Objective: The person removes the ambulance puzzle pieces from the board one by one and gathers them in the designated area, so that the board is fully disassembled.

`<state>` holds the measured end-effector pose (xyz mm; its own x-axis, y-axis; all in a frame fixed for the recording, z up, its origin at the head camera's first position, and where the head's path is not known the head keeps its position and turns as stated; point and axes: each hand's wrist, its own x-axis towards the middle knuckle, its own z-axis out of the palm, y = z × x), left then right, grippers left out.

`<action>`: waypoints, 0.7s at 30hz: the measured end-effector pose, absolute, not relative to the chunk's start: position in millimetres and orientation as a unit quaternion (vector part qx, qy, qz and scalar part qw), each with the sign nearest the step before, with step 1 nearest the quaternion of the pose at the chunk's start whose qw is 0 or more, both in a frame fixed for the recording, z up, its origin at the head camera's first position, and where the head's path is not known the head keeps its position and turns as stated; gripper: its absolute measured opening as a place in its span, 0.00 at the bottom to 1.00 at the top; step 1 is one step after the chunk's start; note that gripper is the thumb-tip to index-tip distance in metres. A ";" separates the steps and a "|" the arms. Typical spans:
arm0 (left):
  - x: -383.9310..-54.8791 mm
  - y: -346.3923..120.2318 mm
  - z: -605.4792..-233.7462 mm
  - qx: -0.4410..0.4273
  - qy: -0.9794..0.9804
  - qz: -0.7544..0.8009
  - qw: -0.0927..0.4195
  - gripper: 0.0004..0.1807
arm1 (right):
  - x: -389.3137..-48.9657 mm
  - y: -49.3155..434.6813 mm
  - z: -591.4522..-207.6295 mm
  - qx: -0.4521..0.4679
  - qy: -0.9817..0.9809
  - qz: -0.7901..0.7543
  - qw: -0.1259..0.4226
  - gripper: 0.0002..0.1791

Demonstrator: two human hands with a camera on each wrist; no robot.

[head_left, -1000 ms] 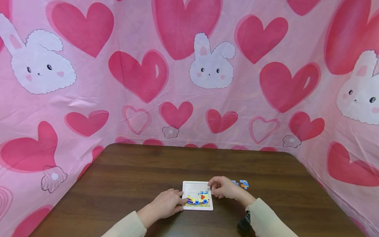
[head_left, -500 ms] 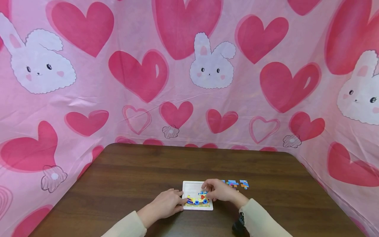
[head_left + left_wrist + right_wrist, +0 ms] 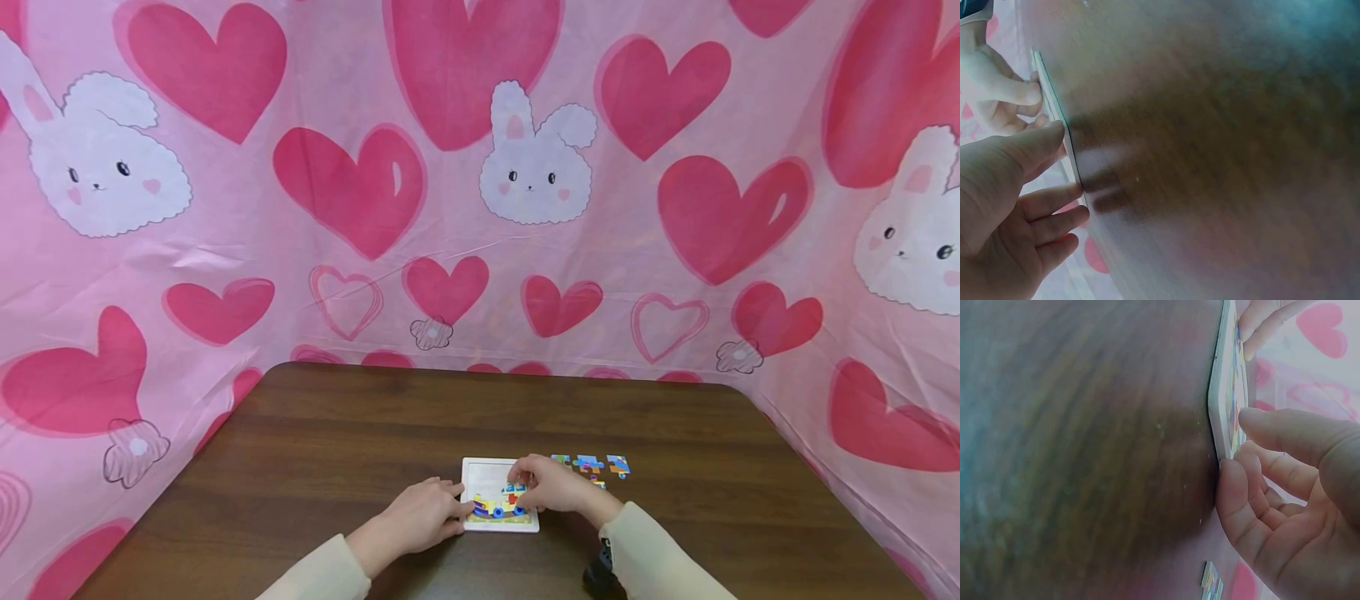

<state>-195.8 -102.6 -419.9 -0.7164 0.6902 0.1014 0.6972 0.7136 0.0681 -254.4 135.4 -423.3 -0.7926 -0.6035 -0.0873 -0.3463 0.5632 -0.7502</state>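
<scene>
A square white-rimmed puzzle tray [image 3: 487, 468] lies near the front of the table, its lower part filled with a yellow vehicle picture and its upper part bare. My left hand [image 3: 422, 514] holds the tray's left side, thumb and fingertips at its edge, as the left wrist view also shows. Over the right side, my right hand [image 3: 558, 486] bends thumb and fingers about the puzzle piece [image 3: 513, 489] with the vehicle's blue windows, partly covering it. In the right wrist view, the right thumb [image 3: 1272, 425] touches the picture and a fingertip meets the tray's rim.
Several loose puzzle pieces [image 3: 588, 463] lie right of the tray, partly behind the right hand. The brown wooden table [image 3: 360, 417] has a back edge against a pink curtain [image 3: 450, 250] with hearts and rabbits. A black device [image 3: 600, 575] sits under the right wrist.
My right hand has moved left from beside the tray's right rim onto the picture, uncovering more of the loose pieces. My left hand stays at the tray's left side.
</scene>
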 end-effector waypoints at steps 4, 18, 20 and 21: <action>-195.5 -102.5 -420.2 -0.376 -0.925 -0.050 0.035 0.15 | -254.8 134.5 -424.8 -0.270 0.872 -0.371 0.167 0.12; -195.6 -102.8 -422.2 -0.379 -0.923 -0.047 0.044 0.15 | -254.3 134.7 -424.9 -0.280 0.878 -0.360 0.146 0.14; -195.3 -102.8 -422.8 -0.382 -0.922 -0.045 0.052 0.15 | -254.3 134.5 -425.0 -0.280 0.876 -0.365 0.145 0.14; -195.1 -102.7 -422.9 -0.383 -0.921 -0.044 0.055 0.14 | -254.2 134.4 -425.0 -0.278 0.875 -0.369 0.146 0.13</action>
